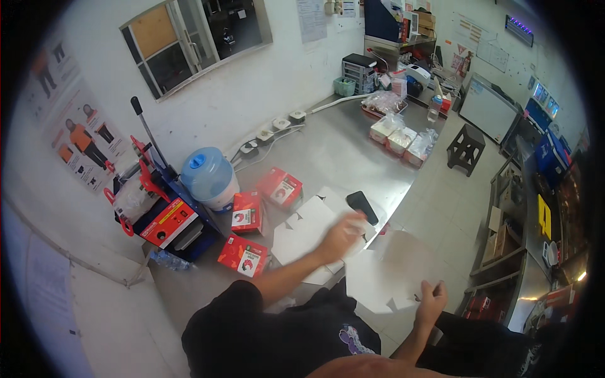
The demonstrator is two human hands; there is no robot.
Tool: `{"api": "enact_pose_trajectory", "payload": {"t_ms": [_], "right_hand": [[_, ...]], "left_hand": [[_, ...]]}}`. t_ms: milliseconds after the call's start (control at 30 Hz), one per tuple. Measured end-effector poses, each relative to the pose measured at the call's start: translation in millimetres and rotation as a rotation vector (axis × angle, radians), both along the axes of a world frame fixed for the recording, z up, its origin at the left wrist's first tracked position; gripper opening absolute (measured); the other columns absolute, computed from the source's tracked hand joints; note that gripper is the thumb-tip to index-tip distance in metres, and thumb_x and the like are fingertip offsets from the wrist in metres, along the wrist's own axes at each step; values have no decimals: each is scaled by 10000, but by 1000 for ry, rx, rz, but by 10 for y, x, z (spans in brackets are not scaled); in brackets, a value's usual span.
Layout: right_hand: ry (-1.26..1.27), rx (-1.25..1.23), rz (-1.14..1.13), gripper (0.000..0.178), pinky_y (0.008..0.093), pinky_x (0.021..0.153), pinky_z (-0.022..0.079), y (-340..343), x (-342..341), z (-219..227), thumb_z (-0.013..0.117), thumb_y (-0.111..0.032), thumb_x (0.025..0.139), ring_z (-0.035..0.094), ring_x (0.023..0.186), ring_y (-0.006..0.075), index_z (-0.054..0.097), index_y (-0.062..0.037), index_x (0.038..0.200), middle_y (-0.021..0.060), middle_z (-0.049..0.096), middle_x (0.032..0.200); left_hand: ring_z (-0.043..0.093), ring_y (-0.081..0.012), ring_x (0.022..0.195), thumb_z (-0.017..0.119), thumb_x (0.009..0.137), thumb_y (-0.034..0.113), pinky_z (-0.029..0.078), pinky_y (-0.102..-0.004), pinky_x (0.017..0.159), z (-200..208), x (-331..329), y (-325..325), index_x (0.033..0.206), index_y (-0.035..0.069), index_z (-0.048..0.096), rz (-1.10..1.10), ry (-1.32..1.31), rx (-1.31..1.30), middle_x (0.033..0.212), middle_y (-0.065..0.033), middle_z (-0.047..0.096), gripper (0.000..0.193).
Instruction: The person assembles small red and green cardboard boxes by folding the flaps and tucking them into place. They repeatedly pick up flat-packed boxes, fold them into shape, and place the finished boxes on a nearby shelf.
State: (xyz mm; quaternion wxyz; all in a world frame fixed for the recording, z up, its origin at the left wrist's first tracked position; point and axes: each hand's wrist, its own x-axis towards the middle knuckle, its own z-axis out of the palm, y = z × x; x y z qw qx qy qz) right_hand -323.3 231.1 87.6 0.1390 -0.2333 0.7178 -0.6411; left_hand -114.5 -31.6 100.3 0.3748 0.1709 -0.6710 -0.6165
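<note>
My right hand [432, 303] pinches the lower right edge of a flat white cardboard box blank [384, 277], which has small slits cut in it. The blank hangs partly past the steel table's edge, near my lap. My left hand [342, 238] is over the table beside a black phone [362, 208], close to the blank's upper left corner. Motion smears its fingers, so whether it grips anything is unclear. Under my left forearm lie more flat white blanks [302, 236]. Left of them stand folded red boxes [247, 212] with white labels.
A blue water jug [210, 176] and a red and blue sealing machine [167, 217] with a long lever stand at the left. Bagged boxes [400, 138] sit at the table's far end. A dark stool [466, 149] stands on the floor beyond the table edge [403, 192].
</note>
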Motion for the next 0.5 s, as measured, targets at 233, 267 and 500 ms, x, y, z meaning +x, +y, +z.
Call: {"api": "enact_pose_trajectory", "payload": {"t_ms": [233,267,500], "right_hand": [[813,173,285,333,470,920,506,-489,868,706,738,-81,844,634,1073,367,697,-52,1173,186,644,1202],[820,144,336,387,477,978,474,-463,833,714,740,-77,837,591,1156,380,685,-63,1220,190,611,1279],[909,145,379,805,508,1175,356,-406,679,800,842,-22,692,425,1425,442,552,-107,1438,233,456,1533]], "left_hand": [[634,-146,1090,576,1044,270,548,-303,890,161,-532,948,1339,14,529,-179,-2,477,1216,-89,647,394],[638,-151,1090,568,1043,252,548,-310,899,201,-547,903,1332,16,535,-160,57,638,1217,-89,649,375],[653,-178,1118,517,1034,134,545,-351,971,556,-373,790,1349,33,527,-295,269,912,1255,-93,634,331]]}}
